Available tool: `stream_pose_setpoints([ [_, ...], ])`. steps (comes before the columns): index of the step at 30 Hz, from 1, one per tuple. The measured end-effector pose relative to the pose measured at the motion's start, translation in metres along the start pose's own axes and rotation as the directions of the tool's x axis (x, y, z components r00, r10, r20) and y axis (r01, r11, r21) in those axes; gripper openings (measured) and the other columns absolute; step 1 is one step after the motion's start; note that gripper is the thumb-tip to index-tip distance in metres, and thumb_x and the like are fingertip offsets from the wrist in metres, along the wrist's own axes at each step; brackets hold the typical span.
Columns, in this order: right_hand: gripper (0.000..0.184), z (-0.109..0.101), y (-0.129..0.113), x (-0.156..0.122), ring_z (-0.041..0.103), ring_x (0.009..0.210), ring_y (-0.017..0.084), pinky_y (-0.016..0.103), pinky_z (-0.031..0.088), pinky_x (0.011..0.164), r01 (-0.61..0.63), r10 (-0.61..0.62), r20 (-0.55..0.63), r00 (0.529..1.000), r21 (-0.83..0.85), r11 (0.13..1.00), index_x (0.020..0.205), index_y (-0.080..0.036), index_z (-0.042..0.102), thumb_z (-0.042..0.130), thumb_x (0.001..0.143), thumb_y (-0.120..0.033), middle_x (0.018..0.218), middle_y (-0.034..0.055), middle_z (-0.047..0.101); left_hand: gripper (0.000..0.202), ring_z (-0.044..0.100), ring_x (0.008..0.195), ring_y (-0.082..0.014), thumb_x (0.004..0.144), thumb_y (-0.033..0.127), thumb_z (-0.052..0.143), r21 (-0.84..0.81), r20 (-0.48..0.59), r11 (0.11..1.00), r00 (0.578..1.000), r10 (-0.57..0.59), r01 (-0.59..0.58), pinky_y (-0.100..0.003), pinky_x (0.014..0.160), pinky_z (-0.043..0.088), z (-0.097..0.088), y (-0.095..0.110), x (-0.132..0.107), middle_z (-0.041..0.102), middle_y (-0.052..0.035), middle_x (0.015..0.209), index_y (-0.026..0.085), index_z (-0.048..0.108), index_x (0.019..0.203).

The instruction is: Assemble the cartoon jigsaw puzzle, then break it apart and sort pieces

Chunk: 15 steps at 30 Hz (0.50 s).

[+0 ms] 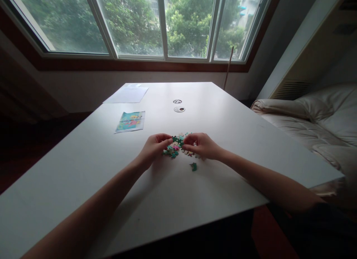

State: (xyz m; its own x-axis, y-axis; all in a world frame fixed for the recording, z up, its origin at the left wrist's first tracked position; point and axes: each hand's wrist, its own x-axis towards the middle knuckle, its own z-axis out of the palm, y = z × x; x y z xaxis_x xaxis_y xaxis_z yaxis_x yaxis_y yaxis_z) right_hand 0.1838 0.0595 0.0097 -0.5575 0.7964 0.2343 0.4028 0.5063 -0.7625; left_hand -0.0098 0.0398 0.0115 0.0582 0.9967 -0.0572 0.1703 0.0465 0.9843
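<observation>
One wide window stands beyond the white counter. A pale sheet lies at the counter's far left; a coloured picture sheet lies nearer. Left hand and right hand flank the pile of jigsaw pieces at mid-counter. Fingers of both are curled at the pile; cannot tell whether either set is clamped on a piece. Two round discs lie beyond the pile. One loose green piece lies on the near side, apart from it.
</observation>
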Motion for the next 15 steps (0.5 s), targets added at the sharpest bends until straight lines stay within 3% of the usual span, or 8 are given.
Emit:
stream_pose_setpoints([
  [4,0.021,-0.0011,0.0015,0.0003,0.051,0.057,0.008,0.019,0.038,0.053,-0.001,0.001,0.003,1.0,-0.005,1.0,0.078,-0.013,0.063,0.059,0.075,-0.034,0.064,0.001,0.06,0.033,0.056,0.063,-0.0147,0.065,0.035,0.066,0.122,0.089,0.989,0.993,0.078,-0.089,-0.024,0.055,0.043,0.0026,0.0019,-0.0027,0.066,-0.0064,0.076,0.011,0.064,0.089],
  [8,0.024,-0.001,0.0017,-0.0001,0.053,0.058,0.009,0.02,0.039,0.053,0.0,-0.001,0.028,1.0,0.019,1.0,0.081,-0.014,0.063,0.06,0.073,-0.037,0.065,0.0016,0.062,0.03,0.055,0.058,-0.0131,0.066,0.038,0.066,0.107,0.163,0.985,0.98,0.115,-0.133,-0.023,0.053,0.041,0.0066,0.0071,-0.0071,0.063,-0.0037,0.066,0.011,0.064,0.078],
  [15,0.013,-0.0043,-0.005,-0.0005,0.054,0.06,0.008,0.019,0.041,0.058,0.097,-0.098,-0.027,0.995,-0.024,0.995,0.077,-0.015,0.064,0.064,0.071,-0.026,0.069,0.0007,0.064,0.02,0.039,0.043,-0.0052,0.069,0.033,0.064,-0.01,0.154,1.0,0.988,0.028,-0.027,-0.018,0.042,0.03,0.0068,0.0057,-0.0056,0.051,0.0044,0.05,0.012,0.062,0.069],
])
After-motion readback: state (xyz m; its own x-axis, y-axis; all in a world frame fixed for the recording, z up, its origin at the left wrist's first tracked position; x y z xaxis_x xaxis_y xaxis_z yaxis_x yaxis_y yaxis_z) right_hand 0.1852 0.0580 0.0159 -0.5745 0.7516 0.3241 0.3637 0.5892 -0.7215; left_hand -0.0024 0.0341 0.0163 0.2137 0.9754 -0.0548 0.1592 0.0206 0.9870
